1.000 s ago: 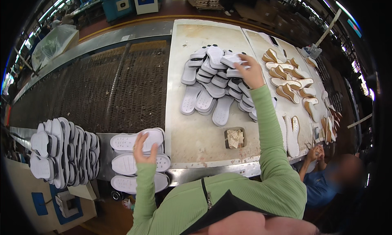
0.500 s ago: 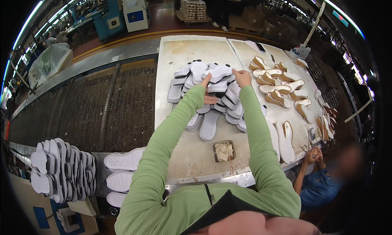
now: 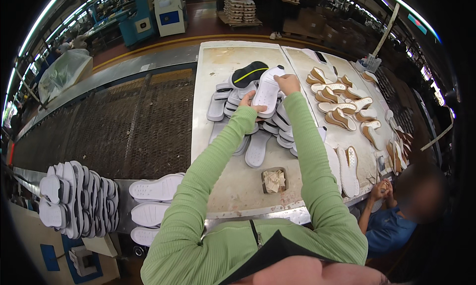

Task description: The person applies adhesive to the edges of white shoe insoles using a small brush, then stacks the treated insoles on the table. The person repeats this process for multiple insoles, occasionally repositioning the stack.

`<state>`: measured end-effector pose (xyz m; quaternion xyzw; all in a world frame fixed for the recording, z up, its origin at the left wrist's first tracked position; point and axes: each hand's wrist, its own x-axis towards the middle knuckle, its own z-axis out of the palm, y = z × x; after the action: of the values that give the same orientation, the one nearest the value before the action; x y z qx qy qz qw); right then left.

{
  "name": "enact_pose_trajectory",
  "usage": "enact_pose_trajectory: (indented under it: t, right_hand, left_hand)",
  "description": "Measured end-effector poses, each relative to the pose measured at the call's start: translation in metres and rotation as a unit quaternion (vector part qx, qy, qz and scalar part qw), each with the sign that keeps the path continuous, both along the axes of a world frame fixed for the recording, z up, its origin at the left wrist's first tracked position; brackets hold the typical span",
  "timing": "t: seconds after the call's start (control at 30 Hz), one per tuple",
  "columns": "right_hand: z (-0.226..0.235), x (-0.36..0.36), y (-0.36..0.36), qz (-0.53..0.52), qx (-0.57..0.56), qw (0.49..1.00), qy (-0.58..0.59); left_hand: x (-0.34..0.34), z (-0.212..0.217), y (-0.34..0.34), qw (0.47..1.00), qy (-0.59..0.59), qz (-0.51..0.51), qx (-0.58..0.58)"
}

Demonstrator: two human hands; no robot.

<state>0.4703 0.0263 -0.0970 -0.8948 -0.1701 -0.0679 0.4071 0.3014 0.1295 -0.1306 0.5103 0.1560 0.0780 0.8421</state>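
Both hands are on a white shoe sole (image 3: pixel 267 94) that is tilted lengthwise above a pile of similar soles. My right hand (image 3: pixel 288 84) pinches its far end between thumb and fingers. Around the near end, my left hand (image 3: pixel 252 102) has its thumb on one edge and its fingers partly hidden at the lower edge. Just left of the held sole, a sole with a black underside and a yellow stripe (image 3: pixel 249 74) lies bottom up on the pile. More white soles (image 3: pixel 258 148) are heaped under and around my hands on the white tabletop (image 3: pixel 233 196).
A small box of paper pieces (image 3: pixel 273 181) stands nearer me. Brown-and-white soles (image 3: pixel 342 104) lie to the right, beside a seated person in blue (image 3: pixel 391 228). A dark mesh conveyor (image 3: pixel 104 121) runs at the left. Stacked white soles (image 3: pixel 77 198) stand at lower left.
The held sole has swung from lying crosswise to pointing away from me. A black-bottomed sole now shows upturned on the pile. My left hand has closed from spread fingers onto the held sole.
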Motion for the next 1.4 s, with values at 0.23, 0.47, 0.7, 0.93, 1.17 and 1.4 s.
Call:
enact_pose_trajectory:
  t: [0.23, 0.47, 0.7, 0.93, 1.17, 1.4]
  right_hand:
    - [-0.01, -0.012, -0.003, -0.016, 0.152, 0.988, 0.025]
    - [0.009, -0.021, 0.063, 0.066, -0.085, 0.991, -0.079]
    - [-0.028, -0.065, 0.181, 0.106, -0.408, 0.885, -0.198]
    - [-0.017, -0.002, 0.166, 0.101, -0.329, 0.913, -0.221]
    - [0.054, 0.057, -0.044, -0.078, 0.196, 0.977, 0.024]
    - [0.004, -0.077, -0.154, 0.192, 0.5, 0.831, 0.15]
  left_hand:
    - [-0.024, 0.006, -0.002, 0.99, -0.085, 0.11, -0.002]
    - [-0.074, 0.003, 0.055, 0.947, -0.094, 0.305, 0.049]
    - [-0.144, -0.01, 0.088, 0.935, -0.058, 0.35, -0.024]
    - [-0.211, -0.018, 0.101, 0.941, -0.038, 0.336, -0.024]
    - [-0.233, -0.025, 0.081, 0.948, -0.082, 0.3, -0.063]
    - [-0.225, -0.023, 0.047, 0.962, -0.137, 0.226, -0.069]
